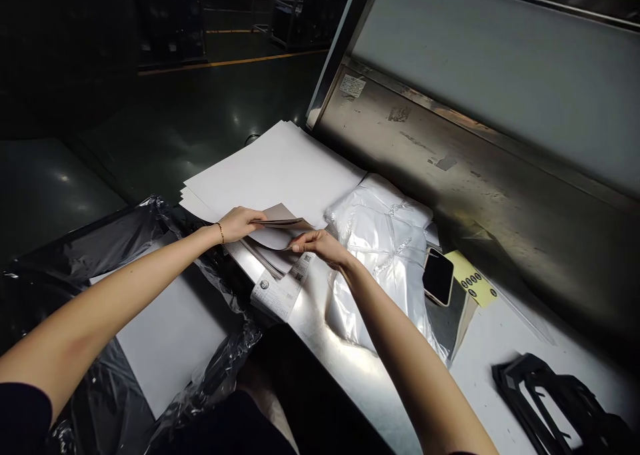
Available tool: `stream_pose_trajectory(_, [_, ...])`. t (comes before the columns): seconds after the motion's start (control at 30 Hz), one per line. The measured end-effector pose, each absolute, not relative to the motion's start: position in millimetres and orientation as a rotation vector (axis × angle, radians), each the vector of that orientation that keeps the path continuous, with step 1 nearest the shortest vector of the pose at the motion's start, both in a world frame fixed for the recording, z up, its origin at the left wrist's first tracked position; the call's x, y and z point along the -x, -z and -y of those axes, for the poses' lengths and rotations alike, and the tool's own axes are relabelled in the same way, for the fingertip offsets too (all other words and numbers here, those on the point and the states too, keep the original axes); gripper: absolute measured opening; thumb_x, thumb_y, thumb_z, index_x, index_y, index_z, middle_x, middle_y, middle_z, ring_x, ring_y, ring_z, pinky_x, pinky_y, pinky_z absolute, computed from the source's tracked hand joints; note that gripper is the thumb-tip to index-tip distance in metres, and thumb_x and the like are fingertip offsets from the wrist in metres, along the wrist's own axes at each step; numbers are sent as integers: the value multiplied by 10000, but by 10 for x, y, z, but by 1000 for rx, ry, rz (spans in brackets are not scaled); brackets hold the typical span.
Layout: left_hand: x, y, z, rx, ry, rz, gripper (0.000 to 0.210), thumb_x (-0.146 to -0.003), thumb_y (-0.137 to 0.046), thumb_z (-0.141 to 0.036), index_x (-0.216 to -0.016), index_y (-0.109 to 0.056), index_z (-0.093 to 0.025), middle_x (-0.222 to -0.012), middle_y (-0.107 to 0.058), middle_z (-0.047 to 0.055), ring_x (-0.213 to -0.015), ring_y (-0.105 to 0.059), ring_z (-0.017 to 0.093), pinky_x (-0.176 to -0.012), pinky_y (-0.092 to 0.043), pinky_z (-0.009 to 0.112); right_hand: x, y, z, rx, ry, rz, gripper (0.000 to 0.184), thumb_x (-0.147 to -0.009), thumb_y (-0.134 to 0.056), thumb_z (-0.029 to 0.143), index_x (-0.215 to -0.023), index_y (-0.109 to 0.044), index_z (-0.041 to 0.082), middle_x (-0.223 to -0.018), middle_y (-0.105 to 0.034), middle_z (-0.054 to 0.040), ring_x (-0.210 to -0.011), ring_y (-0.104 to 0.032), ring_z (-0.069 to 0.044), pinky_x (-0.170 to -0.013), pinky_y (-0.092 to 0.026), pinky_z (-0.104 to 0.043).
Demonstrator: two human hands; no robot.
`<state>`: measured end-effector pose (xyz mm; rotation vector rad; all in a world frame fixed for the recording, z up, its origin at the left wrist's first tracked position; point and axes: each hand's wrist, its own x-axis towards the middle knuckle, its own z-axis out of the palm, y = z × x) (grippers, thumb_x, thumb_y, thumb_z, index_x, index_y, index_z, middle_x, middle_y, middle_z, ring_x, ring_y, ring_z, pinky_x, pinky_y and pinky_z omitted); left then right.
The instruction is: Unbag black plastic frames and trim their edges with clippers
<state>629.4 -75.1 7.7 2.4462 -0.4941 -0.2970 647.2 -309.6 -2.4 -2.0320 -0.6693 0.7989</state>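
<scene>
Over the near corner of a large stack of white sheets (285,165), my left hand (241,224) is closed on a few smaller grey-brown sheets (281,212), held raised. My right hand (323,246) pinches the right edge of a bent sheet (277,236) just below them. Whether that sheet is joined to the upper ones I cannot tell. Beneath both hands lies a small pile of thin sheets (270,263), partly hidden. A printed label sheet (277,296) with codes on it sticks out from under the pile at the bench edge.
Clear plastic bags (377,242) lie in a pile right of my right hand. Beyond are a phone (439,276), a yellow sticker sheet (473,280) and black plastic frames (555,402). A bin lined with black plastic (125,242) stands left. A metal panel (425,135) rises behind.
</scene>
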Motion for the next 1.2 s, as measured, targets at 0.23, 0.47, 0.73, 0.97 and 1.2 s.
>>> stream_pose_trajectory(0.23, [-6279,-38,741,-2447,272,551,218,-819,-476,-292,-962,-558,-149,-988,-593,47,-895,-562,176,-788,-457,395,-6511,-53,3079,1980,-670,419,215,-826,-495,302,-940,-547,128,-928,-581,-36,-783,-571,-135,-675,-484,-323])
stream_pose_trajectory(0.47, [-6251,10,824,-2460,246,555,243,-822,-471,-298,-1009,-540,-159,-1024,-582,56,-913,-559,181,-797,-456,402,-6234,-4,2975,2137,-214,325,267,-841,-460,329,-1031,-516,151,-1036,-546,-58,-899,-542,-172,-770,-449,-386])
stream_pose_trajectory(0.73, [-6280,10,827,-2464,261,506,226,-823,-470,-300,-962,-556,-143,-952,-601,40,-830,-580,162,-741,-478,367,-5868,128,3177,2305,-212,886,242,-803,-520,298,-1018,-541,188,-1195,-464,-60,-1103,-408,-231,-901,-330,-477])
stream_pose_trajectory(0.97, [-6284,-28,836,-2466,284,504,222,-822,-473,-298,-949,-562,-139,-938,-607,38,-832,-581,163,-753,-473,375,-6037,151,3073,2400,-407,874,167,-832,-484,277,-899,-569,149,-970,-577,-37,-924,-531,-169,-826,-408,-411])
stream_pose_trajectory(1.2, [-6273,-50,845,-2465,291,513,220,-823,-471,-293,-954,-562,-142,-954,-606,40,-846,-579,165,-759,-472,376,-6239,24,2998,2341,-673,645,188,-831,-488,294,-890,-565,133,-884,-593,-24,-768,-573,-128,-689,-479,-322])
